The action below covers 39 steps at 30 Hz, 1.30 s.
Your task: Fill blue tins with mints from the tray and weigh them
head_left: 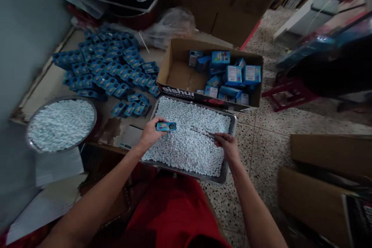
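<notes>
A small blue box (162, 126) is above the tray (233, 124) of white pellets (188, 151), gripped by the left hand (151, 131). Its long axis runs sideways, the dark round opening toward the right hand (228, 145), which pinches a slim utensil (209, 135) over the pellets. Many blue cartons (109, 68) crowd the table, others lie in the cardboard box (178, 73); which are finished, I cannot tell.

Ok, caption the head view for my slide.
Left hand holds a blue box, right hand a tool, over a tray of pellets.
</notes>
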Available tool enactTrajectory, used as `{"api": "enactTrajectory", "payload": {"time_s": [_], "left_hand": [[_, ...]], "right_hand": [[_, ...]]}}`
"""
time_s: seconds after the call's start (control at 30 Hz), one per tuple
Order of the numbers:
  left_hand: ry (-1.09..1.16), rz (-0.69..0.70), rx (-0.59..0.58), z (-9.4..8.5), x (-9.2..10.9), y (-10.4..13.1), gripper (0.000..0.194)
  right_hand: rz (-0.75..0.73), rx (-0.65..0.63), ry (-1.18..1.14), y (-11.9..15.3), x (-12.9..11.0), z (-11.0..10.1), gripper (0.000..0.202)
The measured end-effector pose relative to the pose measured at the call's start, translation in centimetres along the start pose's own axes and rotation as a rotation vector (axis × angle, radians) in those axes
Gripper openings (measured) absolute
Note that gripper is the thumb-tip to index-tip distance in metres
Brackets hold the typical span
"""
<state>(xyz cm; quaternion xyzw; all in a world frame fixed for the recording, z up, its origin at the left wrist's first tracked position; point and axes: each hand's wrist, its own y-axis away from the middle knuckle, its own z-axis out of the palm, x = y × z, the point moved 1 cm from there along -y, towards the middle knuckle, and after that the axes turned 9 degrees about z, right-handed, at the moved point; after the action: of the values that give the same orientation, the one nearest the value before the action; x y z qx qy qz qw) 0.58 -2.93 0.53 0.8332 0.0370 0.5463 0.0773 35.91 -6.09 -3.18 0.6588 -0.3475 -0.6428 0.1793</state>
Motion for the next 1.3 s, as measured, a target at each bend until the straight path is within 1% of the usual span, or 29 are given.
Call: {"api": "enactTrajectory", "payload": {"time_s": [0.07,0.13,0.2,0.27,0.37,0.43,0.5,0.57,0.63,0.7,0.77,0.83,0.93,1.0,1.07,1.13,1.27,1.3], "left_hand": [[-0.027,0.015,-0.032,0.4,1.0,-0.2,0.035],[-0.063,0.03,-0.045,0.8,1.9,-0.3,0.034],[-0.1,0.047,-0.052,1.1,2.4,-0.3,0.034],[-0.123,0.073,-0.064,1.3,2.6,-0.3,0.034],[-0.146,0.119,-0.08,1.4,2.7,-0.2,0.032],[-0.154,0.121,-0.082,1.6,2.8,-0.1,0.03],[-0.149,0.102,-0.08,1.8,2.9,0.0,0.029],[-0.121,0.086,-0.077,1.8,2.9,0.1,0.029],[-0.06,0.06,-0.065,1.8,2.5,0.2,0.03],[0.04,0.016,-0.038,1.7,2.0,0.3,0.035],[0.144,-0.017,-0.048,1.8,1.5,0.4,0.038],[0.227,-0.04,-0.087,2.2,1.3,0.4,0.04],[0.303,-0.047,-0.107,3.1,1.3,0.1,0.04],[0.334,-0.041,-0.103,3.4,1.2,-0.2,0.039],[0.381,-0.043,-0.115,3.4,0.8,-0.4,0.04],[0.446,-0.054,-0.103,2.8,0.3,-0.3,0.042],[0.536,-0.07,-0.038,0.9,-0.9,0.3,0.044],[0.551,-0.076,-0.023,0.5,-1.2,0.5,0.045]], "right_hand": [[0.02,-0.062,-0.026,1.5,-2.5,-1.2,0.04],[0.027,-0.151,-0.025,2.5,-4.9,-1.0,0.038],[-0.007,-0.226,0.014,3.1,-7.1,0.4,0.035],[-0.069,-0.261,0.097,3.5,-9.0,2.4,0.028],[-0.23,-0.226,0.33,4.6,-11.6,5.5,0.016],[-0.374,-0.191,0.468,5.8,-13.2,7.3,0.017],[-0.504,-0.174,0.534,7.2,-14.5,8.7,0.019],[-0.578,-0.167,0.556,8.5,-15.5,9.1,0.019],[-0.573,-0.167,0.566,9.4,-16.0,8.4,0.018],[-0.485,-0.167,0.544,9.6,-15.6,6.5,0.016],[-0.343,-0.163,0.455,9.0,-14.2,3.8,0.015],[-0.198,-0.127,0.309,7.8,-11.7,1.0,0.022],[-0.047,-0.002,0.113,5.6,-6.8,-2.3,0.036],[-0.006,0.084,0.071,4.6,-3.9,-3.7,0.041],[0.017,0.127,0.081,4.1,-1.9,-4.7,0.04],[0.018,0.147,0.128,3.8,-0.9,-5.6,0.039],[-0.066,0.159,0.421,2.6,-0.1,-7.8,0.031],[-0.063,0.152,0.449,2.1,0.4,-8.2,0.029]]}}
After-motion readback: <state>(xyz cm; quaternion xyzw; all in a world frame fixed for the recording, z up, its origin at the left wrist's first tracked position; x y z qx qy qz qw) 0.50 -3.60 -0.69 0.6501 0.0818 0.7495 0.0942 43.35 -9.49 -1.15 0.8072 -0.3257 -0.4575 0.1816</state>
